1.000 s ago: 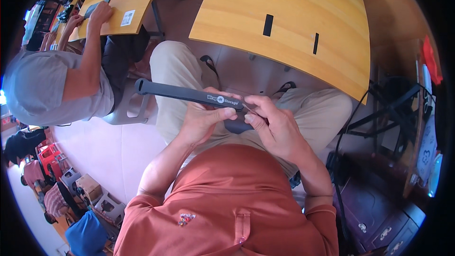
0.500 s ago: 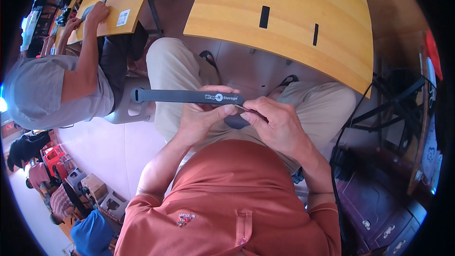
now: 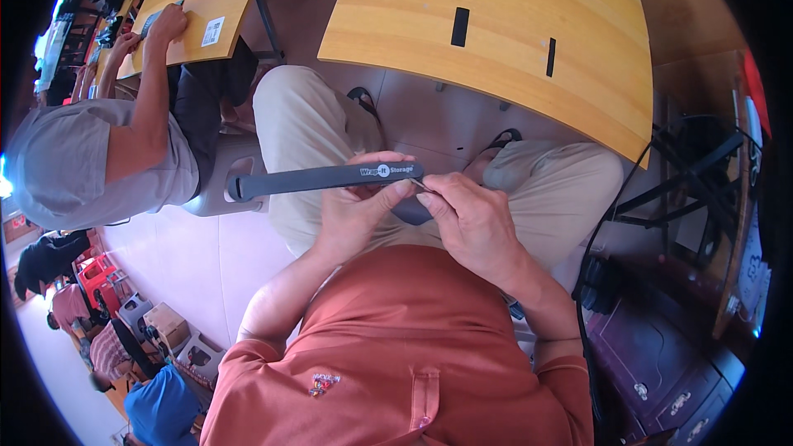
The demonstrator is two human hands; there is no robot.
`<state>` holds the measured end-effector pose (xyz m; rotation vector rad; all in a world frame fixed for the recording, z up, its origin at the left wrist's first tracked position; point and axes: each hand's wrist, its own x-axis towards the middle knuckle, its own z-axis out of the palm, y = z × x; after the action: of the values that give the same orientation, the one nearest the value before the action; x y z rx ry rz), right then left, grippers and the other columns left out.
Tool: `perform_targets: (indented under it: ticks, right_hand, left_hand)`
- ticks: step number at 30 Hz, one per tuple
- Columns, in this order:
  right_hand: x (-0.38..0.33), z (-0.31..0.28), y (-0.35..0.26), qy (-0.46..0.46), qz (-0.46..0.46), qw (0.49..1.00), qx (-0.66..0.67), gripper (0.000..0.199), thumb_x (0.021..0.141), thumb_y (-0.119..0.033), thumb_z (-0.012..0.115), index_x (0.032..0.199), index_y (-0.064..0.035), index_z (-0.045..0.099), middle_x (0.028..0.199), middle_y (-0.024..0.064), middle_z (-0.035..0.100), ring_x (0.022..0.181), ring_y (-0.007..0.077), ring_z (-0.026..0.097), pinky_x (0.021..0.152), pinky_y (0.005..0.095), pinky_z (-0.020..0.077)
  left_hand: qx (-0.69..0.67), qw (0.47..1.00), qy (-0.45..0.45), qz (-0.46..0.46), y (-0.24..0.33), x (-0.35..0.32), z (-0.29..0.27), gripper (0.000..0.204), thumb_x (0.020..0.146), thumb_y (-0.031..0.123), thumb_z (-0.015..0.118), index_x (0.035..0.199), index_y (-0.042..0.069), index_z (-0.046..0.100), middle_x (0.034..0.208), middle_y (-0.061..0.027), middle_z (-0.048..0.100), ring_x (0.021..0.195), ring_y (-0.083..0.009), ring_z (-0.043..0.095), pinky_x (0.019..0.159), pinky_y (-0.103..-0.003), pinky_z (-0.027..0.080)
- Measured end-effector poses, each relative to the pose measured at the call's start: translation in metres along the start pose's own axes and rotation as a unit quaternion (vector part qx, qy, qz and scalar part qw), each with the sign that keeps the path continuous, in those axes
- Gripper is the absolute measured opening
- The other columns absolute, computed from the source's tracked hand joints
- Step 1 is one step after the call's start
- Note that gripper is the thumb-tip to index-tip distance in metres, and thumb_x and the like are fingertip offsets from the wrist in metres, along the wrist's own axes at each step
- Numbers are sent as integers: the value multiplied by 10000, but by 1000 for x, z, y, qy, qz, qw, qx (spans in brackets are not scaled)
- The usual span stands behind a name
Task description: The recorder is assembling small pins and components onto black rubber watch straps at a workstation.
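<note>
A dark grey strap (image 3: 330,179) with white print and a slotted, rounded end stretches leftward above my lap. My left hand (image 3: 357,211) is closed on its right part, thumb in front and fingers behind. At the strap's right end my right hand (image 3: 475,219) pinches a small thin metal-looking piece (image 3: 419,185) between thumb and forefinger; its kind is hard to make out. The tip of that piece meets the strap beside my left thumb. Below the fingers hangs a dark grey flap (image 3: 410,212), partly hidden by both hands.
In front stands a wooden table (image 3: 388,25) bearing two short black strips (image 3: 460,26) (image 3: 551,58). To the left a co-worker in a grey shirt (image 3: 74,157) sits at another table (image 3: 219,0). A dark cabinet (image 3: 661,355) and black cable are on the right.
The strap's slotted left end has dipped a little toward me. My right hand has turned slightly, and the dark thin part that showed under its fingers is now out of sight.
</note>
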<state>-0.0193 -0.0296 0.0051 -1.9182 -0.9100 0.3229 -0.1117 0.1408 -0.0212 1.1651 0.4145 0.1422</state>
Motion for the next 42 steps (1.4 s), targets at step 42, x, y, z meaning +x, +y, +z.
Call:
perform_targets:
  ticks: [42]
  right_hand:
    - [-11, 24, 9, -7, 18, 994, -110, 135, 900, -82, 677, 1017, -20, 647, 887, 140, 707, 735, 324, 706, 581, 428, 547]
  left_hand:
    - [157, 976, 97, 117, -42, -17, 0, 250, 927, 20, 709, 1166, -12, 644, 1069, -81, 701, 958, -106, 664, 823, -242, 539]
